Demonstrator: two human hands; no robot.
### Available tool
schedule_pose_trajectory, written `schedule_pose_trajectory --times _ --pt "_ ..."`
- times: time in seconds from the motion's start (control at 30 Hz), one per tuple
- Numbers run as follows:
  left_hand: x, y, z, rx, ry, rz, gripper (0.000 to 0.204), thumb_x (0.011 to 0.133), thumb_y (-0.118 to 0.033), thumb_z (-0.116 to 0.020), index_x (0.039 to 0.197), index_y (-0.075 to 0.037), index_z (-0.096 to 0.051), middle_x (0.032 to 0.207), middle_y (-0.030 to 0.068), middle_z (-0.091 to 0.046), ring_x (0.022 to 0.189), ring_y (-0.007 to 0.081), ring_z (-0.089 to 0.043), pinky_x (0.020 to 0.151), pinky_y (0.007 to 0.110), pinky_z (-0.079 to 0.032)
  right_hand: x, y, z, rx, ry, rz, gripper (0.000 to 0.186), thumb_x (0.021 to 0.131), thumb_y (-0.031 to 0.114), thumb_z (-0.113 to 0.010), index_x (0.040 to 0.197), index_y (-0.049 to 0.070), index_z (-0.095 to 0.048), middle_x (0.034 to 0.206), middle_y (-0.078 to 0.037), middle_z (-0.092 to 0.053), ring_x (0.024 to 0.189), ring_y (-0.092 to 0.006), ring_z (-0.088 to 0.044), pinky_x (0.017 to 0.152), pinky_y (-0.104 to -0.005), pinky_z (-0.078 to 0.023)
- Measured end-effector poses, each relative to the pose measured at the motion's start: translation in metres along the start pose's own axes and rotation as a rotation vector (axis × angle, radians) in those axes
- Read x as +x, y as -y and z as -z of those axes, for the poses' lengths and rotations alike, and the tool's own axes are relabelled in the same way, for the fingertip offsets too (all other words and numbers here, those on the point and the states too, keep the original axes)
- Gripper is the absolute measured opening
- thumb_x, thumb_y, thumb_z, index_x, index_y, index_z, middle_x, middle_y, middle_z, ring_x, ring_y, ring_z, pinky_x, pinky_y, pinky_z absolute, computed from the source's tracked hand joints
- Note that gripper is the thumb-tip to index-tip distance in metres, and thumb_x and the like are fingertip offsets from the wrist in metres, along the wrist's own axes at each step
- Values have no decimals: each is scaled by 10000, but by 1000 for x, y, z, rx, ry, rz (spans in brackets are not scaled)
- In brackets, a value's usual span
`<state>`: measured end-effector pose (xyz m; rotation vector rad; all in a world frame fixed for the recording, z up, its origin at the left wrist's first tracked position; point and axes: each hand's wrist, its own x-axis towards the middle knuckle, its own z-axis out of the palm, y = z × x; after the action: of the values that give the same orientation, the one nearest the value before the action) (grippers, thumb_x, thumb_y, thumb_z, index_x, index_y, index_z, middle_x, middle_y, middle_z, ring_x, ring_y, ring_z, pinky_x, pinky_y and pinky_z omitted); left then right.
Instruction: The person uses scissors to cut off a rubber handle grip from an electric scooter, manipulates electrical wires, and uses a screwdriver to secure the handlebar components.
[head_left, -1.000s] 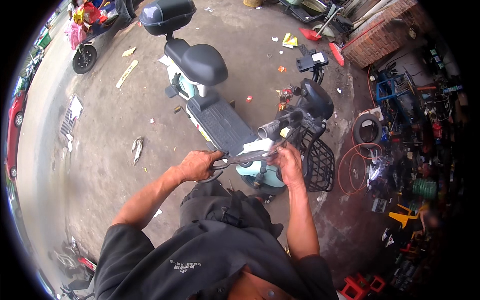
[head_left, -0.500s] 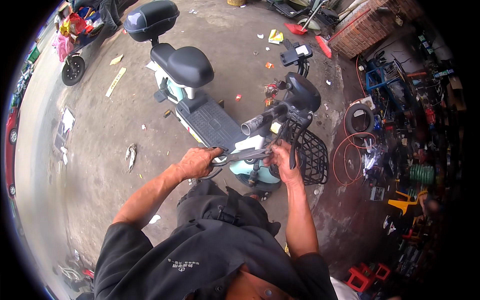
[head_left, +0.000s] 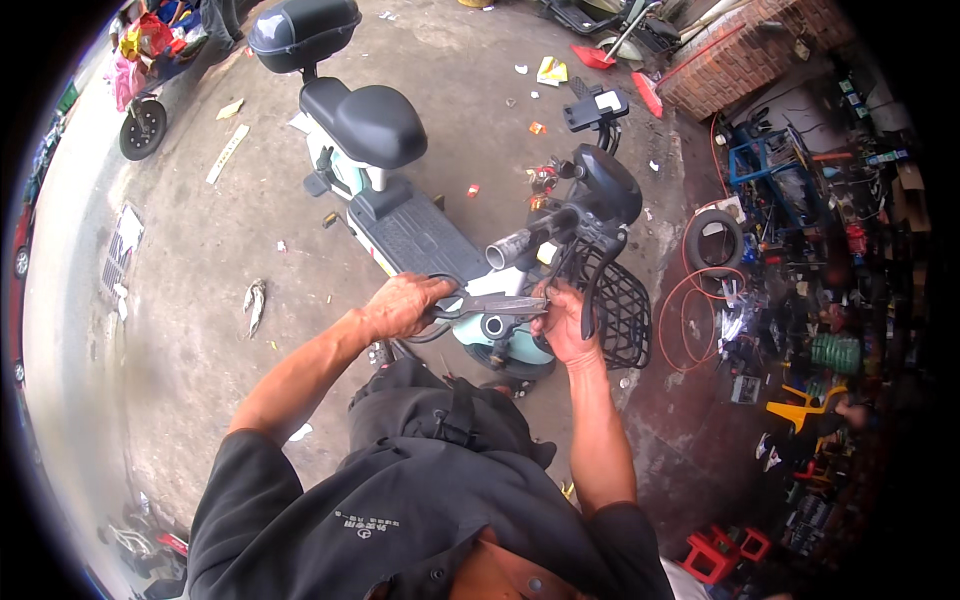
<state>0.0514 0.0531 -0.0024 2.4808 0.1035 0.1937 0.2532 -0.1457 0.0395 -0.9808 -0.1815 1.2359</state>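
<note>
My left hand (head_left: 405, 305) grips the looped handles of large dark metal shears (head_left: 492, 304), whose blades point rightward. At their tips, my right hand (head_left: 567, 325) is pinched on something small that I cannot make out. Just above the shears is a bare metal handlebar end (head_left: 505, 250) of a pale mint electric scooter (head_left: 520, 342) with a black seat (head_left: 380, 125) and grey footboard (head_left: 420, 230). A black brake lever curves beside my right hand, and a black wire basket (head_left: 625, 315) hangs right of it.
Another two-wheeler (head_left: 143, 128) carrying coloured bags stands upper left, a scooter (head_left: 640, 30) at the back. A brick wall (head_left: 730, 70), tyre (head_left: 712, 240), orange hose, yellow stool (head_left: 800, 410), red stool (head_left: 710, 555) and tool clutter fill the right. Litter lies on the concrete.
My left hand has risen slightly with the shear handles, levelling the shears. The surroundings sit a little further left and up in the view. My right hand stays at the tips.
</note>
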Motion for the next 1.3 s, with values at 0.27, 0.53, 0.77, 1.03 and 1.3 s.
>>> schedule_pose_trajectory --times 0.27,0.53,0.77,1.03,1.3 --pt "21 6 -9 -22 47 -50 485 692 -72 -640 1163 -73 -526 968 134 -625 907 340 -594 772 431 -471 10 -15 23 242 49 -123 268 896 248 -514 951 -7 -575 706 -142 -599 538 -202 -574 531 -345 -473" --pt "32 24 -3 207 15 -135 348 733 -123 -613 1069 -84 -531 839 93 -613 813 300 -624 715 419 -484 7 -2 11 88 -18 -163 190 851 200 -563 886 16 -593 681 -116 -600 506 -194 -569 492 -322 -469" --pt "17 24 0 224 9 -178 267 723 -118 -647 970 -62 -561 715 82 -576 681 279 -610 613 404 -484 10 -8 14 29 33 -119 188 858 218 -559 935 47 -582 751 -67 -587 571 -173 -578 517 -313 -481" --pt "-7 -15 -48 -741 -186 450 403 800 -192 -709 1098 -19 -498 864 101 -611 820 223 -601 742 355 -480 2 -14 1 -84 -110 -53 148 851 188 -569 883 44 -578 745 -71 -593 569 -157 -575 480 -270 -460" --pt "64 -69 -41 -1295 -331 297 295 826 -171 -698 1020 -30 -527 866 17 -565 833 114 -530 726 287 -446 0 -15 0 -407 -142 15 146 889 193 -573 885 47 -574 737 -29 -588 585 -93 -569 474 -200 -449"
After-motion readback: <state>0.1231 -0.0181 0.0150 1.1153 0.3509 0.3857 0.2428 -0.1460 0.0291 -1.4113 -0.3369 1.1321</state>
